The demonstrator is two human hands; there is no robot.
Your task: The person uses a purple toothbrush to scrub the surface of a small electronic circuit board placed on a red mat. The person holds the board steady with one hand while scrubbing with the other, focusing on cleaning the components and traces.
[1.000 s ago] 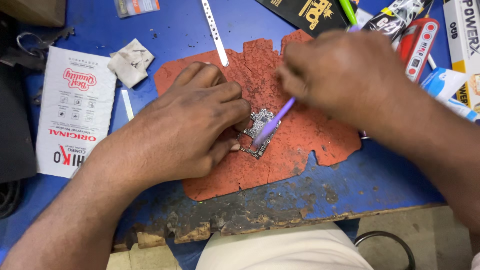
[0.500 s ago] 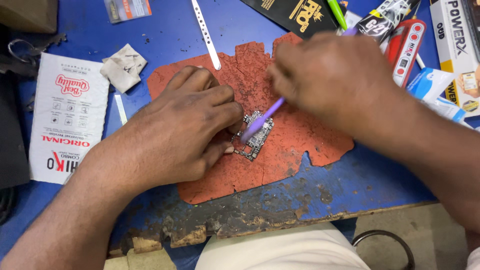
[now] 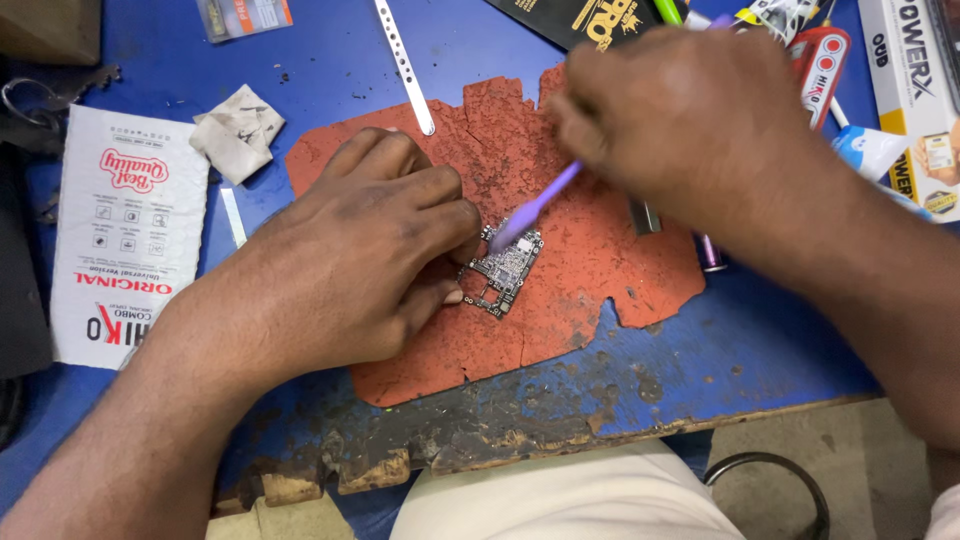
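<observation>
A small phone circuit board (image 3: 505, 268) lies on a worn red mat (image 3: 590, 260) on the blue table (image 3: 720, 360). My left hand (image 3: 345, 265) rests on the mat and pins the board's left edge with thumb and fingertips. My right hand (image 3: 680, 120) grips a purple brush (image 3: 535, 208) whose head touches the board's upper end. The brush handle's far end is hidden behind my right hand.
A white printed packet (image 3: 125, 235) lies at the left, a crumpled tissue (image 3: 238, 130) and a perforated metal strip (image 3: 405, 65) behind the mat. Boxes, a red tool pack (image 3: 822, 65) and tubes crowd the back right. The table's front edge (image 3: 480, 440) is chipped.
The brush head has moved up along the board from its lower middle to its upper end, as my right hand drew back. My left hand stays on the board.
</observation>
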